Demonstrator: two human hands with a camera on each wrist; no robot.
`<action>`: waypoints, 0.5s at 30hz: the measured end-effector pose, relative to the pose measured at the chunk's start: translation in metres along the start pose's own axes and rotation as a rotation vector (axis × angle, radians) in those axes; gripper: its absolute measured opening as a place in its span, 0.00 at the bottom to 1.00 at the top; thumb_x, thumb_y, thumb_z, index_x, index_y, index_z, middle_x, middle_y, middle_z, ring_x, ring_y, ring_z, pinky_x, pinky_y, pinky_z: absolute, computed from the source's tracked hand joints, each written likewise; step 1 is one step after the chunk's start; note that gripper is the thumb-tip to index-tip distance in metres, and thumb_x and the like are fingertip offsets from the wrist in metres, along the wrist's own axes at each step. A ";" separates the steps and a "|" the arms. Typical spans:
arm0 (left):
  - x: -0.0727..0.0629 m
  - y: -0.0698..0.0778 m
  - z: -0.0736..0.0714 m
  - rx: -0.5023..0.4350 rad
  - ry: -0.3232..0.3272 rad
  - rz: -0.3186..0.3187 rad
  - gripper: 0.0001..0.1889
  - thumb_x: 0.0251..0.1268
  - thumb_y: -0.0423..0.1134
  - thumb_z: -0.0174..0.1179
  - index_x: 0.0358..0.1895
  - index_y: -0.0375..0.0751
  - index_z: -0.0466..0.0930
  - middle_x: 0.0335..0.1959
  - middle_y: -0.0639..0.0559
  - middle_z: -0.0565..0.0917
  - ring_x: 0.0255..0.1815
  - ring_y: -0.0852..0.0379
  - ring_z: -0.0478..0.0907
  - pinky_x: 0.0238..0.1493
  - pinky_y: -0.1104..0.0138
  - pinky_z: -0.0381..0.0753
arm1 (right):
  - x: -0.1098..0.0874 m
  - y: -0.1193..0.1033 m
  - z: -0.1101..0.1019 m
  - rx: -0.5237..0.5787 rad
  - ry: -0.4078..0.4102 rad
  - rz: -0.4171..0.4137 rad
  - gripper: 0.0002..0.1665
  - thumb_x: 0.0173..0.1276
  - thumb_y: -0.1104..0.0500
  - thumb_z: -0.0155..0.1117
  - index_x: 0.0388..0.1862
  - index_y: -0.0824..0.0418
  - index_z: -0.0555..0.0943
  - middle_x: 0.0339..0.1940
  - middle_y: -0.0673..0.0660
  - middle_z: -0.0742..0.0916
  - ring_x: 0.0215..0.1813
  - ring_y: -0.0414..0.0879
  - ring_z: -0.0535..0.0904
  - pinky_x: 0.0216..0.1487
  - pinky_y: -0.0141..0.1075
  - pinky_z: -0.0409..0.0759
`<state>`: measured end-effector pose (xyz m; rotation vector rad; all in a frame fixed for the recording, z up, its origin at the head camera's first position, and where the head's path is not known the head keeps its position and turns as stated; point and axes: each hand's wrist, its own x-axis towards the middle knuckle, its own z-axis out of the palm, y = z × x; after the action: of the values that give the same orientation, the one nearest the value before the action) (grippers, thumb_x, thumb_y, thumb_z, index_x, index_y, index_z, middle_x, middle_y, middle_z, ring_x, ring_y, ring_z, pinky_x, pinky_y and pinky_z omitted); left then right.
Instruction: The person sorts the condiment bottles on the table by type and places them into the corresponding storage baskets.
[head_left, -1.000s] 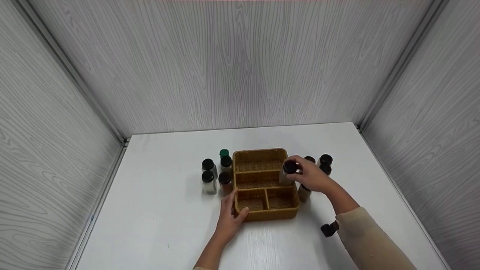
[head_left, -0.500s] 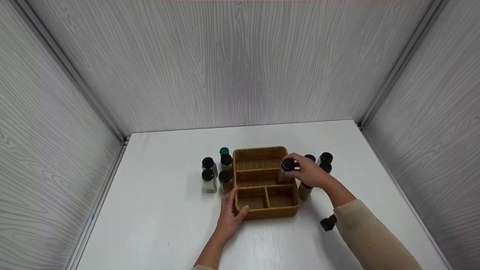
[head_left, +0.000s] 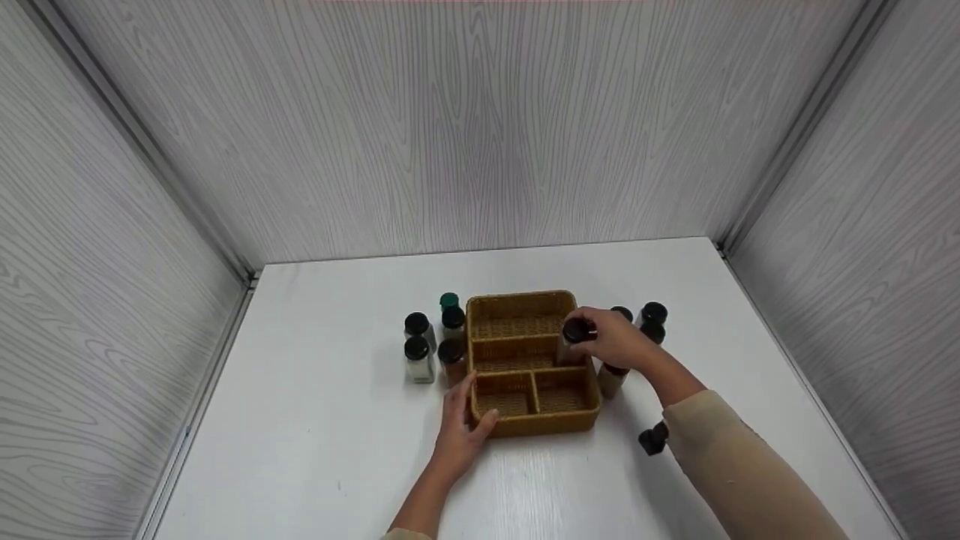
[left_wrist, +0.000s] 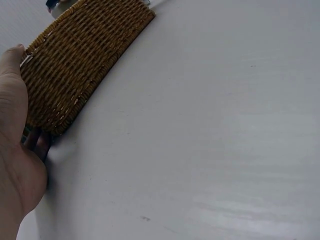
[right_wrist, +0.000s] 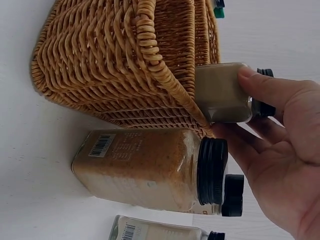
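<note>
A brown wicker basket (head_left: 536, 427) with several compartments stands on the white table. My left hand (head_left: 456, 435) grips its near left corner; in the left wrist view the thumb (left_wrist: 14, 57) lies at the rim and the other fingers go round the side. My right hand (head_left: 619, 341) holds a black-capped spice jar (right_wrist: 222, 92) between thumb and fingers. That jar is upright at the right end of the basket's middle compartment, its lower part hidden behind the wicker. Just outside the right wall stands a jar of orange-brown seasoning (right_wrist: 145, 165), below my right hand in the right wrist view.
Left of the basket stand several jars, among them a pale one (head_left: 420, 364), a reddish-brown one (head_left: 453, 360) and one with a green cap (head_left: 448, 301). More black-capped jars (head_left: 653, 315) stand to the right. Small dark caps (head_left: 651, 442) show beside the right sleeve.
My right hand has lowered the jar slightly and shifted it a little left in the middle compartment. The left hand has kept its grip on the basket.
</note>
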<state>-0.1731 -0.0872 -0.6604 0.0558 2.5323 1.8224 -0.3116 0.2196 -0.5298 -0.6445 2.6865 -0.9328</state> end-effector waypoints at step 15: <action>0.000 -0.002 0.001 -0.005 -0.003 0.021 0.40 0.81 0.51 0.63 0.89 0.58 0.54 0.86 0.42 0.57 0.88 0.31 0.56 0.81 0.30 0.62 | 0.005 -0.005 0.005 -0.115 -0.018 0.018 0.28 0.72 0.60 0.78 0.69 0.61 0.83 0.59 0.63 0.90 0.61 0.59 0.87 0.62 0.56 0.86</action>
<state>-0.1734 -0.0871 -0.6630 0.0852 2.5349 1.8336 -0.3123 0.2107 -0.5308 -0.6472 2.7409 -0.7681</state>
